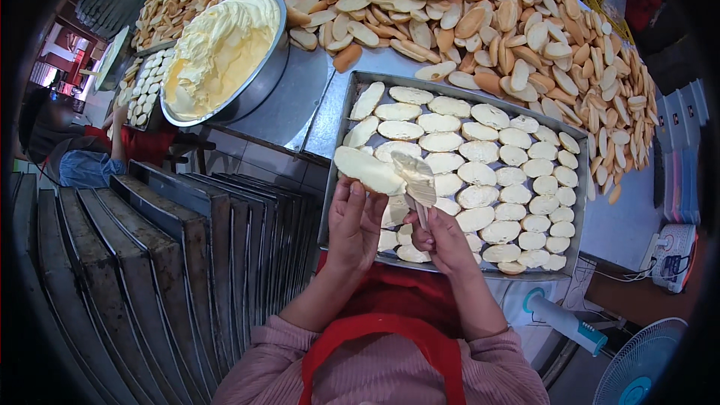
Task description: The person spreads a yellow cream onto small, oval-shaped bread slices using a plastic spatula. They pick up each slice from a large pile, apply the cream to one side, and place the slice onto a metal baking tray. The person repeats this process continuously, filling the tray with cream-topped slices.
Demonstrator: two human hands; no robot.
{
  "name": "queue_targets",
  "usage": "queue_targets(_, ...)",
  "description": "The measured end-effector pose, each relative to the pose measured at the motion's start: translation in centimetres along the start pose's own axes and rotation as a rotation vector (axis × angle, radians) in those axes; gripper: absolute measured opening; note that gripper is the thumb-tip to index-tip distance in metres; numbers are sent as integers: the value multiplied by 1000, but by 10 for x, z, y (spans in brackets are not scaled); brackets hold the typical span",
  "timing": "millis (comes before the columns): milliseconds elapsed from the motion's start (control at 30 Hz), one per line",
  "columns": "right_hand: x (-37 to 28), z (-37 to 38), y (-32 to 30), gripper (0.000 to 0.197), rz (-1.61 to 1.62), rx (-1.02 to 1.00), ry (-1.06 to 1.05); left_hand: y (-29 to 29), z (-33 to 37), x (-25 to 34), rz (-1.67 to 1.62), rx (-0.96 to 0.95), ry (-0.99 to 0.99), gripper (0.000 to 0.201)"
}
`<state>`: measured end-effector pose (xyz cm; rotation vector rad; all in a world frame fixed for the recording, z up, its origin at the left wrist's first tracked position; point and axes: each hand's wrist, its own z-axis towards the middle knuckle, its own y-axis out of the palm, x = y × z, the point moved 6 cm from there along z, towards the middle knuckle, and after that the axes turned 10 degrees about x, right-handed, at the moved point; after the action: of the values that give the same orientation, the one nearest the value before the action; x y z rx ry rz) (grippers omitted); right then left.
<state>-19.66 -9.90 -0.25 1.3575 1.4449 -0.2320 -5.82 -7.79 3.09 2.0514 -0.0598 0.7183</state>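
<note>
My left hand [358,219] is closed on a slice of bread [367,171] coated with pale cream, its coated face turned up. My right hand [442,238] grips the handle of a spatula [415,178], whose cream-smeared blade touches the right end of that slice. Both hands are above the near left part of a metal baking tray [582,202]. Rows of cream-coated bread slices [478,174] fill much of this tray. Up to the left, a large metal bowl [279,37] holds a mound of pale yellow cream [225,52].
A big heap of bread slices [480,15] covers the far table. Upright metal trays [142,270] are packed at the left. Another person [82,150] sits near a second filled tray [146,86]. A fan [641,367] and a power strip [673,255] are at the right.
</note>
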Motion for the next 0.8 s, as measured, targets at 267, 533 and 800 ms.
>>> queue_targets(267,26,-10,36,43,515,-58,190,2,-13,11,261,-3,511,39)
queue_targets(533,18,-18,47,44,638,-221,216,-18,-4,23,454,85,666,56)
queue_targets(800,-22,-25,17,49,261,-209,134,-25,-13,46,852,-161,1041,61)
